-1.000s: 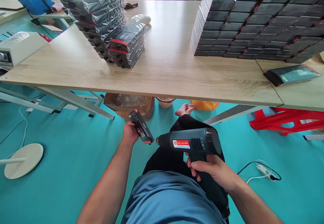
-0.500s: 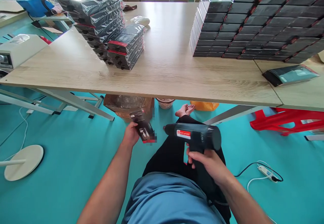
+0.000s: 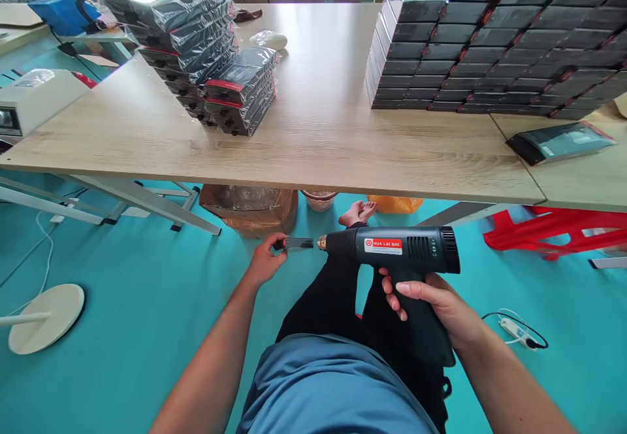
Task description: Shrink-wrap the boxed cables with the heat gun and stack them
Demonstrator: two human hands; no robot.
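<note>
My right hand [image 3: 426,297] is wrapped round the handle of a dark heat gun [image 3: 401,251] with a red and white label, its nozzle pointing left. In my left hand [image 3: 268,259] is a small black box [image 3: 298,243], pinched at its left end and turned so that a narrow side faces me. The nozzle tip lies just to the right of the box, with a small gap between them. Both hands are above my lap, in front of the table edge.
On the wooden table [image 3: 323,153] stand film-wrapped black boxes [image 3: 181,35] at left and a large stack of boxes [image 3: 490,48] at right. A single box [image 3: 561,142] lies at the right. Beneath are a cardboard carton [image 3: 249,210], a bin [image 3: 319,200] and a red stool [image 3: 558,231]. A power strip [image 3: 519,331] lies on the floor.
My left hand has turned the box from its broad face to a narrow side and raised it slightly. The heat gun has moved right and levelled, its nozzle now in line with the box.
</note>
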